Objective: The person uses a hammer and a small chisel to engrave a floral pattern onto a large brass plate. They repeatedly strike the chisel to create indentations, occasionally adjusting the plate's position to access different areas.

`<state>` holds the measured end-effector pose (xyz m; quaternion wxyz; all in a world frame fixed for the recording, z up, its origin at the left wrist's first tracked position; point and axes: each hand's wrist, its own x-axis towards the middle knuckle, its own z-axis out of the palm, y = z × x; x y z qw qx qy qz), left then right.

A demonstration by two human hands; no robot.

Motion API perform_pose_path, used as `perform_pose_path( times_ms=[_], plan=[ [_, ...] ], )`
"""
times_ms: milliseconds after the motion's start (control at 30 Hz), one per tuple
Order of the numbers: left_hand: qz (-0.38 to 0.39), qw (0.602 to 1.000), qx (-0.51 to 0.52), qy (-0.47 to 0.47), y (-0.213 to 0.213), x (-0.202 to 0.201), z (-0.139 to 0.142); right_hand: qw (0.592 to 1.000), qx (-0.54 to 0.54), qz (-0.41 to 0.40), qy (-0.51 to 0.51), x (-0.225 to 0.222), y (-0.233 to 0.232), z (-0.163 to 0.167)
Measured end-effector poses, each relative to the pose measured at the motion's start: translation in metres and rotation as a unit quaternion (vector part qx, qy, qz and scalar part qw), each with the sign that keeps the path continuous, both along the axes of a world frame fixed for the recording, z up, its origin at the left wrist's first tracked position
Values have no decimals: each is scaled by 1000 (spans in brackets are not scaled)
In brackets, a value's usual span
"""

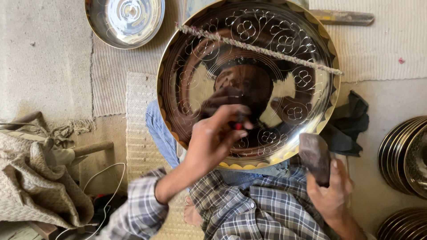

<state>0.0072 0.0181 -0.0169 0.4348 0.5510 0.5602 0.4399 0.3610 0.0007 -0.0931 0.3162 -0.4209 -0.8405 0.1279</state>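
Note:
A large shiny round metal plate (311,49), engraved with flower patterns and a golden scalloped rim, rests tilted on my lap. A twisted cord (267,50) runs across its upper face. My left hand (213,135) is over the plate's lower part, fingers pinched on a small tool with a red bit (239,126) against the surface. My right hand (331,189) grips a dark hammer (315,155), its head raised beside the plate's lower right rim.
A smaller shiny bowl (124,22) lies at the top left on a woven mat (133,102). Stacked engraved plates (404,155) stand at the right edge. A dark cloth (351,124) lies right of the plate, burlap sacking (35,178) at left, a metal tool (342,18) at top.

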Motion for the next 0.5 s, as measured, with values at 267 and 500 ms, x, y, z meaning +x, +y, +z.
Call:
perform_pose_path(
  times_ms=[267,500],
  plan=[
    [129,991,30,17,-20,16,0,988,35,64,-138,14,83,49],
    [125,992,19,9,-22,16,0,985,-130,106,-43,-26,114,116]
  ],
)
